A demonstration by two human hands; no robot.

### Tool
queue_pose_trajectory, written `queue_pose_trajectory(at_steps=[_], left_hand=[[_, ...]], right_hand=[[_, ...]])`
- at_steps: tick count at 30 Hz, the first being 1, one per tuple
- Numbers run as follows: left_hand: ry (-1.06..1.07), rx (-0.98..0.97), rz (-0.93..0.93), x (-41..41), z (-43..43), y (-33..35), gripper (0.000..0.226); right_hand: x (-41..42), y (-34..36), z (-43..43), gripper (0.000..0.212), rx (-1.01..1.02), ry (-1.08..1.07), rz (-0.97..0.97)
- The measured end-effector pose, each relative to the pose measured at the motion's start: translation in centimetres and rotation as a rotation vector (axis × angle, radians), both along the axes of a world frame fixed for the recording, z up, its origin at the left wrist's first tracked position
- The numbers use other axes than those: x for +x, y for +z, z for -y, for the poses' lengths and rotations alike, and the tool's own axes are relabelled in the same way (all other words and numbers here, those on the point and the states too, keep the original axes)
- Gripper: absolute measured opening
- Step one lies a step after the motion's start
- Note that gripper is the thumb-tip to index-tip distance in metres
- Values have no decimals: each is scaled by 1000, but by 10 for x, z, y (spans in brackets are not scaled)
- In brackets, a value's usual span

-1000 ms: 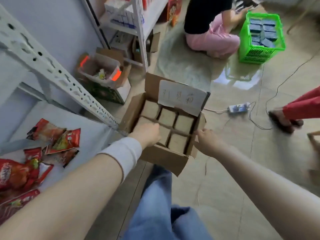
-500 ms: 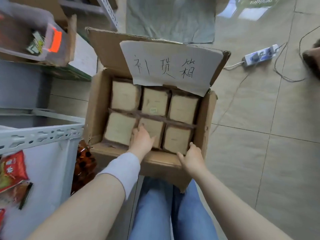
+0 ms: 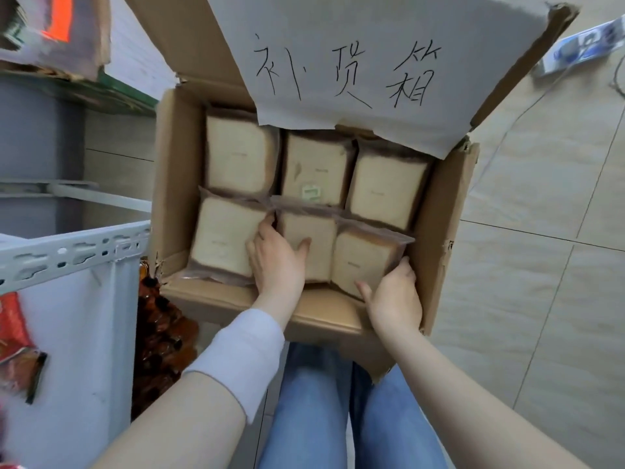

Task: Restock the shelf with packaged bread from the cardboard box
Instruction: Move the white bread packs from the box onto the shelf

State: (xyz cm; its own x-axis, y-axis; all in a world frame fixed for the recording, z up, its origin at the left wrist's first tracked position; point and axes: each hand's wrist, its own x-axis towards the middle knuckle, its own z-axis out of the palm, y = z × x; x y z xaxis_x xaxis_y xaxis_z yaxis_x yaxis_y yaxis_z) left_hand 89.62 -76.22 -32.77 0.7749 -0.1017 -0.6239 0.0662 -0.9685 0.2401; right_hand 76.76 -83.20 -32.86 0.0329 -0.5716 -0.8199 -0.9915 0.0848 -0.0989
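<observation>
Tiled floor (image 3: 541,299) lies right of the hands. Bread (image 3: 306,245) sits in the box (image 3: 449,211): left hand (image 3: 279,262) wedges open fingers beside the middle pack, right hand (image 3: 394,296) cups the end pack (image 3: 363,262). Best lift straight up, gently, towards the shelf (image 3: 67,252) leftward.

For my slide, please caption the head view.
Left hand and right hand reach bread packs in cardboard box.
</observation>
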Motion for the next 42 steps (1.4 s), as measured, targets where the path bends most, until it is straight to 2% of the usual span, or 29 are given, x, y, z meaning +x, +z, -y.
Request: queue_pose_trajectory(at_steps=[4, 6, 9, 12, 17, 19, 22, 26, 29, 34, 36, 39, 42], left_hand=[[-75, -33, -100, 6, -7, 4, 64], [-2, -79, -159, 6, -10, 6, 61], [118, -112, -144, 8, -16, 15, 52], [255, -154, -66, 14, -27, 33, 48], [483, -451, -57, 16, -55, 109, 46], [537, -592, -44, 12, -74, 155, 38], [634, -801, 67, 2, -111, 226, 31], [718, -1065, 226, -21, -171, 323, 29], [714, -1200, 346, -41, -224, 398, 14], [671, -1280, 606, -59, -329, 511, 10], [691, -1322, 682, -65, -381, 544, 20], [758, -1367, 765, -73, -461, 572, 23], [851, -1331, 835, -79, -537, 577, 14]], right_hand=[[6, 7, 8, 58, 13, 24, -33], [11, 10, 7, 54, -26, 77, -37], [16, 16, 2, 54, -84, 150, -15], [13, 30, 0, 45, -44, 12, 85], [-7, 86, 3, 43, -144, -123, 287], [-13, 120, 2, 46, -162, -139, 364], [-18, 171, -12, 49, -129, -88, 494], [-20, 251, -49, 44, 39, -33, 734], [-21, 327, -88, 36, 141, 47, 886], [-2, 449, -172, 31, 292, 159, 1138], [11, 487, -210, 25, 364, 238, 1222], [30, 526, -274, 19, 406, 343, 1312], [52, 543, -344, 30, 414, 445, 1331]])
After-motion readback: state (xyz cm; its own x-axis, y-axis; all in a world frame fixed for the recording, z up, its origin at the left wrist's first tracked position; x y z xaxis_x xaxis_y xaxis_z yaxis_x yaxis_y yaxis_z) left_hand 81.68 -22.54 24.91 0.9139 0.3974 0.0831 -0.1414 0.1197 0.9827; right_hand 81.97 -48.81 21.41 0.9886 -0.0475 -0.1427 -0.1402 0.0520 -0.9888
